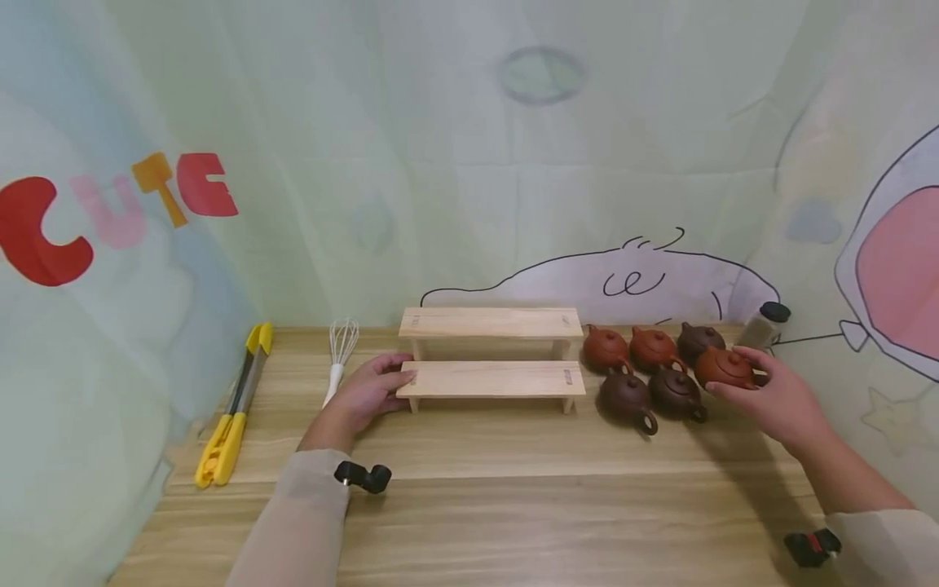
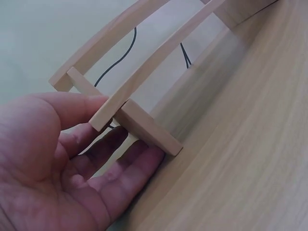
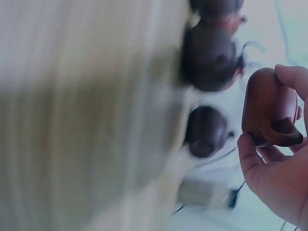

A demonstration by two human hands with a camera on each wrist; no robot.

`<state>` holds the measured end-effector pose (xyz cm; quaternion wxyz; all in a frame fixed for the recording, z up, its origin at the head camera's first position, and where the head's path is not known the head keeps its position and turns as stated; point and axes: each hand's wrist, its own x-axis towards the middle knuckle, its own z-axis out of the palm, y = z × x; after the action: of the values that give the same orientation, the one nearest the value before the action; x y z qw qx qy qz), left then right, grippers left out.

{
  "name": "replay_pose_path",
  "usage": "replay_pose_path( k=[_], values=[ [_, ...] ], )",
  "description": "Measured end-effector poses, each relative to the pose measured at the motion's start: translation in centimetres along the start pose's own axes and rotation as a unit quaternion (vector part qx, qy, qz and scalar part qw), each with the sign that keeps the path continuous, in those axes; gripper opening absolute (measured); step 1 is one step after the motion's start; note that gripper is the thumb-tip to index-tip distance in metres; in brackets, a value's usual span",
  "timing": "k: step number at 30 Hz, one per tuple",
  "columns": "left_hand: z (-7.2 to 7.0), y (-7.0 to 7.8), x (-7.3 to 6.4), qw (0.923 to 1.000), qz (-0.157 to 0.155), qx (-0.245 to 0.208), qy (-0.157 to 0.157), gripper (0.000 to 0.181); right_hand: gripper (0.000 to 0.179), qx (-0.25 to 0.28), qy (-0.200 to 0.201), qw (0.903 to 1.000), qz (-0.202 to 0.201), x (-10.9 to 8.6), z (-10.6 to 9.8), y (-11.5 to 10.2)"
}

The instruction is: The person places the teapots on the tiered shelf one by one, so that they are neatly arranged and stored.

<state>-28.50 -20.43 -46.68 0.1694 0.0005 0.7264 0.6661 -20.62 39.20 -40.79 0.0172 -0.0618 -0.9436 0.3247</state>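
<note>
A two-tier wooden stand (image 1: pixel 490 379) is at the middle of the table, its upper board (image 1: pixel 490 323) behind the lower one. My left hand (image 1: pixel 368 393) grips the lower board's left end. In the left wrist view its thumb lies on the board and the fingers (image 2: pixel 126 180) are beneath, by the leg (image 2: pixel 149 126). On the right, my right hand (image 1: pixel 781 399) holds a reddish-brown clay teapot (image 1: pixel 722 367) above the table, pinched between thumb and fingers (image 3: pixel 249 154). Two red teapots (image 1: pixel 605 349) and several dark brown teapots (image 1: pixel 626 397) stand just left of it.
At the left lie yellow-handled tongs (image 1: pixel 233 416) and a whisk (image 1: pixel 341 346) with a white handle, the latter partly behind my left hand. A jar with a black lid (image 1: pixel 764 324) stands at the back right. A printed curtain (image 1: pixel 469 179) closes off the table's back and sides.
</note>
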Motion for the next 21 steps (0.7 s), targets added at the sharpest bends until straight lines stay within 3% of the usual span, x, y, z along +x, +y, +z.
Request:
replay_pose_path(
  k=[5, 14, 21],
  values=[
    [0.1, 0.1, -0.2, 1.0000, -0.003, -0.002, 0.001, 0.056, 0.100, 0.004, -0.025, 0.9995, -0.020, -0.8, 0.8, -4.1],
    [0.4, 0.3, -0.4, 0.9999, -0.010, 0.007, 0.007, 0.055, 0.093, 0.057, -0.058, 0.9940, -0.073, -2.1, 4.2, -11.2],
    [0.4, 0.4, -0.3, 0.9999, -0.007, 0.013, 0.006, 0.055, 0.085, 0.104, -0.066, 0.9823, -0.141, -1.6, 7.6, -16.1]
  ],
)
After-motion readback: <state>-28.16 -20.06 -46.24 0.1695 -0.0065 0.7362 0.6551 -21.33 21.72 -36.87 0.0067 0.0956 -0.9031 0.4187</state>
